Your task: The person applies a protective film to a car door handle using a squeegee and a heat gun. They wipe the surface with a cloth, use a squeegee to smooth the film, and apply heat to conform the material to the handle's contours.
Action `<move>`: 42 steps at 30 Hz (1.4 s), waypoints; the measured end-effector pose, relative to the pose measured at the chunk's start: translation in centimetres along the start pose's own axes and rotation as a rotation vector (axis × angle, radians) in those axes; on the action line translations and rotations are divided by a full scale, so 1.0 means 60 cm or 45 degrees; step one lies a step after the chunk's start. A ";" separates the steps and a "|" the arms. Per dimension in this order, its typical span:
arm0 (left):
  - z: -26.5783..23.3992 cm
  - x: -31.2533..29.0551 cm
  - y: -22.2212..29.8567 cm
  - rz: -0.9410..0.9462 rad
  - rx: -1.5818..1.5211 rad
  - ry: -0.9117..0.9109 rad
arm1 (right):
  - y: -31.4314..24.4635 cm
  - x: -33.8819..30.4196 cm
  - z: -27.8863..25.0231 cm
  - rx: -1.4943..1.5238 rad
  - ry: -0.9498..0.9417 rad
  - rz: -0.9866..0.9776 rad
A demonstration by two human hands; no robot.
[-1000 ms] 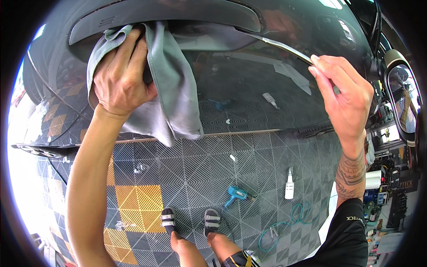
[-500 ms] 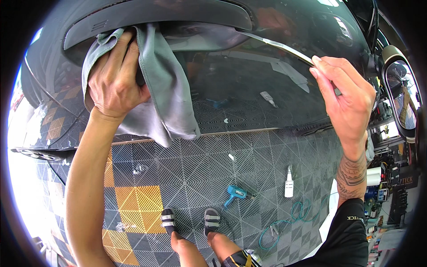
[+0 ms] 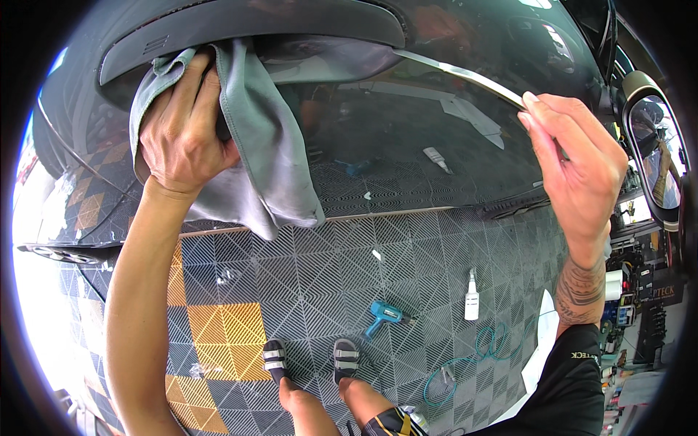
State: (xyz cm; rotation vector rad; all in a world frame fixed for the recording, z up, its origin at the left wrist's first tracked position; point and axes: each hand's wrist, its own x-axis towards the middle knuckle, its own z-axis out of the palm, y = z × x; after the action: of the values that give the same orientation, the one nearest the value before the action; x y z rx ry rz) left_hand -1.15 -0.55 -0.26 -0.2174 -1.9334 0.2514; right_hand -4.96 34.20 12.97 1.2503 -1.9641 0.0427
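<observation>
A dark car door with a long grey handle fills the upper part. My left hand presses a grey cloth up against the handle's left part. Its fingers are bent over the cloth, and their tips are hidden in the folds under the handle. A thin, pale strip of film runs taut from the handle's right end to my right hand. Thumb and fingertips there pinch the strip's free end. Below the handle, the recess shows a smooth, glossy surface.
On the patterned tile floor lie a blue heat gun, a white bottle and a coiled teal cord. My sandalled feet stand near them. A car mirror juts out at the right; crowded shelves lie beyond.
My right hand has moved slightly to the right, drawing the strip with it. The left hand and cloth stay nearly in place against the handle.
</observation>
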 end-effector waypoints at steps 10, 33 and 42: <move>0.002 -0.006 -0.004 0.007 0.005 -0.015 | 0.002 0.005 -0.011 -0.073 -0.004 -0.067; -0.008 -0.002 0.004 -0.054 -0.053 -0.065 | -0.008 0.012 0.108 0.591 0.378 0.447; 0.004 0.002 0.039 -0.067 -0.012 0.035 | -0.043 0.094 0.144 0.090 0.259 -0.233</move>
State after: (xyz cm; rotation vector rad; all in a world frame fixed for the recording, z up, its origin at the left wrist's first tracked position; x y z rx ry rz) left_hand -1.31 1.70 -0.88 -0.1755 -1.9110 0.2037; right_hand -9.23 25.07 9.65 1.4092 -1.6820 0.1426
